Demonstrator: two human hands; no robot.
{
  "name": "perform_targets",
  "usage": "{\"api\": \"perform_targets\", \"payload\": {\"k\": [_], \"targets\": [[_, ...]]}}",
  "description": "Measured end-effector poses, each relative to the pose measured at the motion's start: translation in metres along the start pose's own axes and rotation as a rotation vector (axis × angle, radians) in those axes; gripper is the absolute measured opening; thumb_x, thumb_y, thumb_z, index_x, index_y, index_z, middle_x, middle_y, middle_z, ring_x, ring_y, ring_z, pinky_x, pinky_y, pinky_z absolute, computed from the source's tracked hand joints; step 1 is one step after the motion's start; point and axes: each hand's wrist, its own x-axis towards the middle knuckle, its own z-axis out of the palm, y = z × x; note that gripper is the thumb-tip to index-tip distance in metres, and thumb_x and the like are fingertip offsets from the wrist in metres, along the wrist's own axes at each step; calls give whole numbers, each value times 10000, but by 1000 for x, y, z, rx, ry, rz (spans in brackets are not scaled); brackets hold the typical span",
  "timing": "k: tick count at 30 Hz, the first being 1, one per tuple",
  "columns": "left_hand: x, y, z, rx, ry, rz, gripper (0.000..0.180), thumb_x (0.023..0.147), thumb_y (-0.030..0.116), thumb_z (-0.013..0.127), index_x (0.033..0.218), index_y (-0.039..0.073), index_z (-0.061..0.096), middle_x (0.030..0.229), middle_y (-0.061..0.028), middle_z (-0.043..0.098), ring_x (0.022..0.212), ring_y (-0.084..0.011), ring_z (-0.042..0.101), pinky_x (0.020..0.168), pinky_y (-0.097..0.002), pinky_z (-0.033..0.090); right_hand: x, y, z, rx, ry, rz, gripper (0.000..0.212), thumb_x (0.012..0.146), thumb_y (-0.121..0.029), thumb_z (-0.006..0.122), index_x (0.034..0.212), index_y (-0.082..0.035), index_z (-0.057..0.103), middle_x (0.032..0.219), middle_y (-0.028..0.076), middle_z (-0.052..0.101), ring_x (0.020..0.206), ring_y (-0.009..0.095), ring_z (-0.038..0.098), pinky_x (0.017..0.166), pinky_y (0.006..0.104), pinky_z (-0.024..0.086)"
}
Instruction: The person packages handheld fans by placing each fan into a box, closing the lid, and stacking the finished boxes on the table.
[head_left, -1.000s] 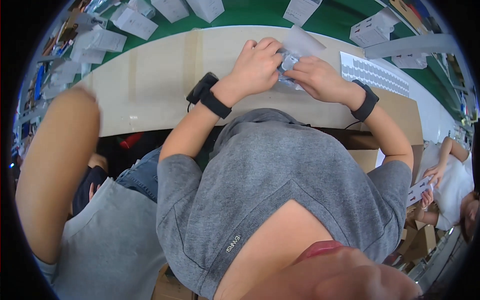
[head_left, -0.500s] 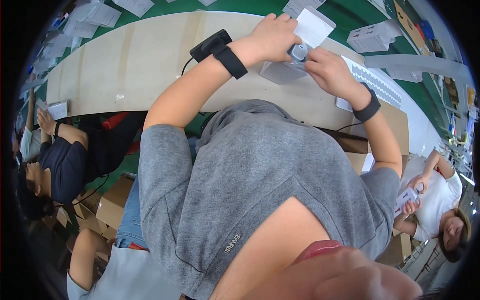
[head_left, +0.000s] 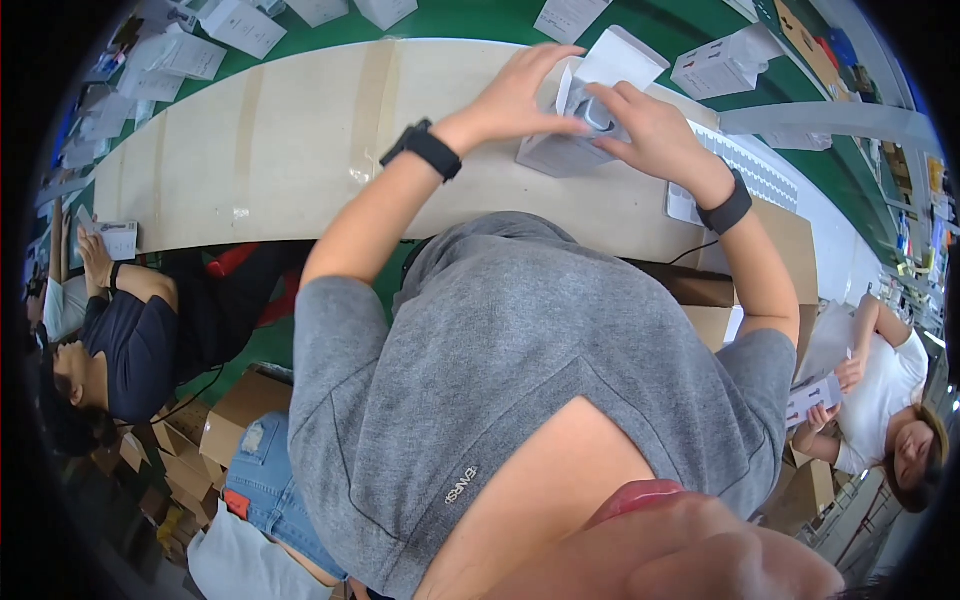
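In the head view, the left hand [head_left: 508,98] spreads thumb and fingers wide at the left of an open white carton [head_left: 562,157] on the tabletop [head_left: 290,140]. The right hand [head_left: 662,142] curls over a pale rounded device [head_left: 597,117] in the carton's mouth; whether it grips is unclear. Carton walls hide the device's lower part. Bare tabletop stretches left; a patterned white sheet [head_left: 755,165] lies right.

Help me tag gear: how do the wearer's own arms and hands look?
The left hand and right hand are gloveless, each with a black wristband, the left one bearing a dark block; a thin cable shows near the right one. The grey sleeves are short.
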Motion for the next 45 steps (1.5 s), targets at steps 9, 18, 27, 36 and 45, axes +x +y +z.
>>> {"api": "perform_targets", "payload": {"k": [9,18,27,36,45], "targets": [[-10,16,43,-382,133,-215,837,604,329,757,1250,-12,348,1167,-207,477,1122,-335,443,955,-395,347,19,3,-3,132,207,-264,64,768,-75,575,809,-26,578,734,119,522,684,267,540,571,353,435],[-6,10,20,-275,131,-72,785,624,325,735,1229,-18,371,1140,-214,492,1070,-338,478,926,-386,370,14,-30,-57,306,776,-126,36,765,22,576,793,22,553,735,92,539,661,192,510,575,259,410],[12,30,25,-431,156,-156,740,628,311,734,1200,-20,403,1138,-217,500,1060,-344,491,911,-389,388,33,-41,-61,504,1018,66,70,861,-14,499,849,43,538,832,85,584,762,153,541,694,234,422],[4,23,5,-421,422,-176,693,670,221,715,1220,-9,361,1131,-161,512,1037,-278,514,898,-359,398,41,-80,-133,1250,1188,-244,184,900,-171,450,986,-11,477,888,151,569,755,257,584,767,341,482],[0,-20,-114,-280,1026,-151,681,707,281,721,1148,-43,313,1122,-190,450,1048,-255,479,886,-355,390,99,-46,-113,1426,284,53,176,927,-194,403,918,-43,493,656,27,470,595,121,470,525,231,379]]}}
